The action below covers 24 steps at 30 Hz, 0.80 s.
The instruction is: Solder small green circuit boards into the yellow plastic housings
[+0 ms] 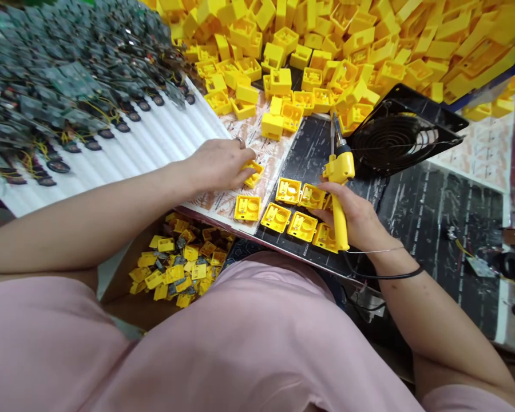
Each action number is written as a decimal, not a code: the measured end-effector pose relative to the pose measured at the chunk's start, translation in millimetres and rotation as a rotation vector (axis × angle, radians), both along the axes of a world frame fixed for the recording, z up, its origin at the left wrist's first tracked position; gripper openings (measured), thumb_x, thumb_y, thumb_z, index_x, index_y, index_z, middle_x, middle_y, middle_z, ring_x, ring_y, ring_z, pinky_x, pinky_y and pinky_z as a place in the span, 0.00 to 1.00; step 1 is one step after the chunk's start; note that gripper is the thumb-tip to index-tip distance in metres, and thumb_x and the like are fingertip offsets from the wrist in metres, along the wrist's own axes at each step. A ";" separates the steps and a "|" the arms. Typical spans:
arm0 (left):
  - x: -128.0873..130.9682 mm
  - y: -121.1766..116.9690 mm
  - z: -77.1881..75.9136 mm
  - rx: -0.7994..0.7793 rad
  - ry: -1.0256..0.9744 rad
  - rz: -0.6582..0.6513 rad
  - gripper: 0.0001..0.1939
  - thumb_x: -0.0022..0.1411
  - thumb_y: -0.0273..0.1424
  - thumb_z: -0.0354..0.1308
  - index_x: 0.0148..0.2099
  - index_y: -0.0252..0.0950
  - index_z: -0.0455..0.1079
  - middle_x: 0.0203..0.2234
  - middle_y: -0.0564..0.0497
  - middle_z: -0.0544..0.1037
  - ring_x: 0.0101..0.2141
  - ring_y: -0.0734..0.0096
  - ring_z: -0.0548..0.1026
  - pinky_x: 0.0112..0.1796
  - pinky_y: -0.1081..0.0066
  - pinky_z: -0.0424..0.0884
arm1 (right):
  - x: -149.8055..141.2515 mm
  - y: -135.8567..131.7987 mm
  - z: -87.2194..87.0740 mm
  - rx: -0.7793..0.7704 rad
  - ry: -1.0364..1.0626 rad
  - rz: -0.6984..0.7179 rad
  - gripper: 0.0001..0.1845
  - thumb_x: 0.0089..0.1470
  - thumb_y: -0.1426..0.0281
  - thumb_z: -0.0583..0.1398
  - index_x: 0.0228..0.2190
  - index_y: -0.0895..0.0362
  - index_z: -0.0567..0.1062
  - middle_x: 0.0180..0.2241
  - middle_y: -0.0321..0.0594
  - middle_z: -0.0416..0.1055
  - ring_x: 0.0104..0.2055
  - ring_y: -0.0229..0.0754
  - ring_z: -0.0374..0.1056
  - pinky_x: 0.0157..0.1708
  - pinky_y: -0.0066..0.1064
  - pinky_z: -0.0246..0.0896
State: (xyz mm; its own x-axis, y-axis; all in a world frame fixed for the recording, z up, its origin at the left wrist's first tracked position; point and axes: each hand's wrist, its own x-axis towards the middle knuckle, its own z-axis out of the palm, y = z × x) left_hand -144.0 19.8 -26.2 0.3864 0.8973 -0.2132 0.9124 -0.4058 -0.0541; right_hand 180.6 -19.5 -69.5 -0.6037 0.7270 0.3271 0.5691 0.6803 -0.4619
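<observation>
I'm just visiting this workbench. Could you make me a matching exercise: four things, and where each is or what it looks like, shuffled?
1. Yellow-handled tool
2. Fan
3. Grey-green boards
4. Open box of yellow pieces

A. On the white ridged sheet
B. Lower than the worktop
C. In the right hand
D. Black, with a round grille

Pairs: 1-C, 2-D, 3-A, 4-B

The yellow soldering gun (342,166) points forward, right of a tilted casing (254,175).
</observation>
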 end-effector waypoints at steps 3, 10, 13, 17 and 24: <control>5.3 -11.6 0.0 0.046 0.010 -0.010 0.26 0.79 0.41 0.43 0.52 0.33 0.81 0.41 0.40 0.84 0.49 0.48 0.82 0.47 0.58 0.77 | -0.8 -1.2 2.4 0.005 0.016 0.046 0.24 0.69 0.59 0.64 0.62 0.48 0.70 0.55 0.46 0.81 0.49 0.51 0.83 0.46 0.39 0.81; 14.5 -47.4 -11.0 0.050 -0.215 -0.289 0.51 0.66 0.67 0.57 0.79 0.41 0.59 0.77 0.31 0.58 0.73 0.33 0.62 0.68 0.38 0.63 | -0.8 -12.1 5.7 0.082 0.030 0.034 0.37 0.63 0.53 0.69 0.66 0.47 0.64 0.60 0.55 0.76 0.52 0.65 0.81 0.46 0.59 0.83; 25.5 -51.6 -29.5 -0.041 -0.274 -0.332 0.59 0.61 0.70 0.60 0.82 0.42 0.53 0.79 0.32 0.51 0.76 0.28 0.55 0.67 0.32 0.61 | 3.1 -23.4 -1.7 0.154 -0.019 0.088 0.43 0.58 0.48 0.71 0.66 0.48 0.64 0.54 0.56 0.78 0.53 0.71 0.79 0.51 0.70 0.78; 50.5 -56.8 -43.6 -0.035 -0.358 -0.361 0.53 0.67 0.64 0.58 0.81 0.37 0.55 0.76 0.28 0.59 0.72 0.32 0.63 0.66 0.31 0.64 | 12.1 -29.8 -11.3 0.184 -0.068 0.092 0.38 0.64 0.46 0.64 0.67 0.45 0.63 0.45 0.52 0.80 0.44 0.69 0.81 0.48 0.72 0.78; -2.0 -0.7 -0.8 0.179 -0.324 -0.119 0.28 0.73 0.44 0.58 0.70 0.39 0.72 0.67 0.39 0.75 0.63 0.50 0.75 0.64 0.47 0.72 | 46.5 -51.3 2.3 0.169 0.013 -0.116 0.43 0.60 0.56 0.68 0.71 0.26 0.60 0.46 0.46 0.82 0.44 0.75 0.81 0.40 0.74 0.79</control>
